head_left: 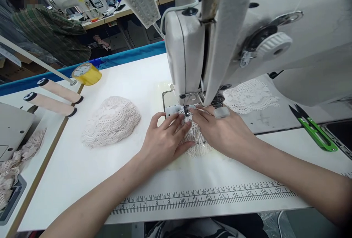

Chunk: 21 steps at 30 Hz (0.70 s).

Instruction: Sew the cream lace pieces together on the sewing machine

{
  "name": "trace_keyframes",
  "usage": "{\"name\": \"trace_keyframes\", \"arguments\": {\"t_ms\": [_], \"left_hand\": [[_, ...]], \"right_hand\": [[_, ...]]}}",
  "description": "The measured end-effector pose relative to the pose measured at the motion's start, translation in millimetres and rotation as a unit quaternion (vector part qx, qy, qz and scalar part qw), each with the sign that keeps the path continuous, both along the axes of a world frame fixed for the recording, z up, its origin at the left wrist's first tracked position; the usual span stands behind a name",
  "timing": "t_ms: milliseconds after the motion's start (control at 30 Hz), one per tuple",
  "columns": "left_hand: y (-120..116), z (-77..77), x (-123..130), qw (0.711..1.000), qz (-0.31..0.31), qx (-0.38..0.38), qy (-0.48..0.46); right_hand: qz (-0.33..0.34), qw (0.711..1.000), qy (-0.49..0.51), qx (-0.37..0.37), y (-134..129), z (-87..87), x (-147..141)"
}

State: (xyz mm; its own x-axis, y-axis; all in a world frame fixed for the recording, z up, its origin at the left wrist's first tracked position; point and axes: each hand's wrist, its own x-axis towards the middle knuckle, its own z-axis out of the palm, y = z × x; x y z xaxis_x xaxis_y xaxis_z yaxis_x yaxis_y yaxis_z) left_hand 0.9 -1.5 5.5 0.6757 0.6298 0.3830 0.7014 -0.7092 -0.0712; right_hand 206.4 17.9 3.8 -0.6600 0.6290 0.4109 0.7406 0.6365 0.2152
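A piece of white lace (198,146) lies under the presser foot of the white sewing machine (183,47). My left hand (165,137) rests on its left side, fingers spread and pressing on the lace just left of the needle. On the right, my right hand (222,130) lies over the lace, its fingertips beside the presser foot and partly hidden by the machine head. A folded pile of lace (112,120) sits on the table to the left. More lace (250,96) lies behind my right hand, under the machine arm.
Green-handled snips (316,130) lie at the right. Yellow tape (86,73) and two thread spools (51,103) stand at the left. A printed ruler (203,198) runs along the front edge. A person (52,32) sits near another machine (82,1) behind.
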Motion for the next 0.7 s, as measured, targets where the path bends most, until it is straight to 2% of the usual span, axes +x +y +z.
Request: {"name": "trace_keyframes", "arguments": {"t_ms": [333, 400, 500, 567, 700], "left_hand": [[-1, -1.1, -1, 1.000, -0.001, 0.024, 0.000], [-1, 0.5, -3, 0.998, -0.038, 0.041, -0.006], [-3, 4.1, -6, 0.991, -0.131, 0.037, -0.009], [-4, 5.2, -6, 0.987, -0.158, 0.039, 0.002], [-5, 2.5, -4, 0.992, -0.112, 0.051, -0.025]], "right_hand": [[0.000, 1.000, -0.009, -0.010, 0, 1.1, 1], [0.006, 1.000, -0.004, -0.007, 1, 1.1, 1], [0.029, 0.999, 0.011, -0.011, 0, 2.3, 1], [0.054, 0.998, 0.022, -0.024, -1, 5.0, 2], [0.082, 0.989, 0.065, -0.104, -3, 15.7, 4]]}}
